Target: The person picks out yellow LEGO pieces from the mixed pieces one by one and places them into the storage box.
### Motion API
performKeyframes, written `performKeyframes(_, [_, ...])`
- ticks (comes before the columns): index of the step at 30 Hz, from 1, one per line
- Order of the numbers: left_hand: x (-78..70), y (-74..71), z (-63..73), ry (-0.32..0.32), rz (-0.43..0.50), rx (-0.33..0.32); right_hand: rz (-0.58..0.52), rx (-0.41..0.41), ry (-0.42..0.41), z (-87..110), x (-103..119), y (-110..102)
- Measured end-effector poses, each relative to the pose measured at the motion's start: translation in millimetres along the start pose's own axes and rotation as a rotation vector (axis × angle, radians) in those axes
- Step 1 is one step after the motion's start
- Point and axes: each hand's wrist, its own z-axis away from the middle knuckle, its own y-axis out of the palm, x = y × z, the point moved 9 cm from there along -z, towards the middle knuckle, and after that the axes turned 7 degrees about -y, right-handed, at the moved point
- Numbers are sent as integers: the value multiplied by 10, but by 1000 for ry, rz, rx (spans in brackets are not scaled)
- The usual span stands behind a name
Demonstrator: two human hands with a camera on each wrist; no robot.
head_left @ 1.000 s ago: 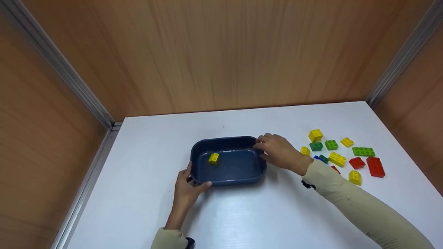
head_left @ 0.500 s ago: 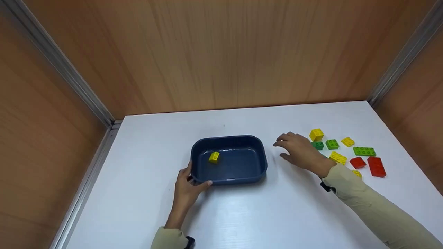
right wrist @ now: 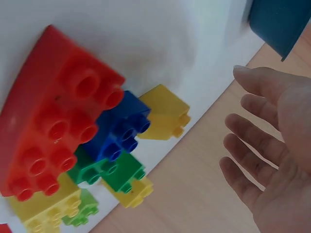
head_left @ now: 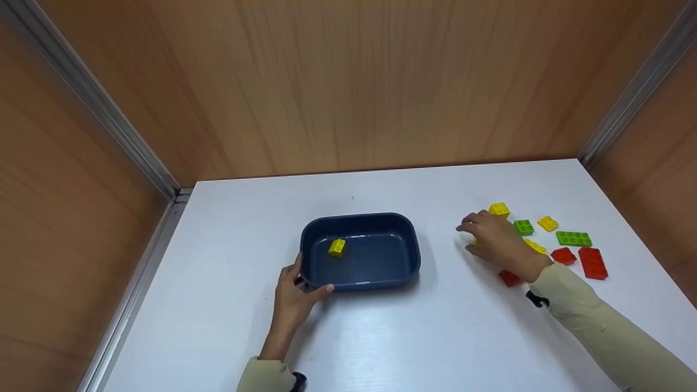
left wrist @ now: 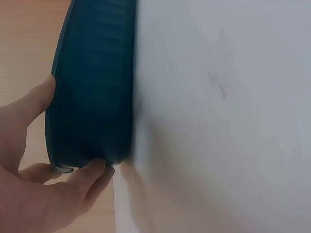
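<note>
A blue dish (head_left: 375,264) holds one yellow brick (head_left: 337,248), left of scattered bricks (head_left: 573,238).

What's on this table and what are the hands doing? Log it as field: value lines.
Surface: white table
Container: dark blue tray
Contents: one yellow block
Loose blocks: on the table's right side; red, yellow, green, blue
Left hand: grips the tray's near left corner
Right hand: near the loose blocks, holding nothing
</note>
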Motion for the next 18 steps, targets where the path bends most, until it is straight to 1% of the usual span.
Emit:
performKeyframes(8, [12, -4, -5, -11, -5, 3, 14, 12, 17, 118, -160, 28])
performKeyframes(13, [1, -2, -7, -1, -16, -6, 38, 11, 35, 162, -220, 54])
performKeyframes(18, [15, 2, -12, -10, -24, -12, 43, -8, 20, 188, -246, 80])
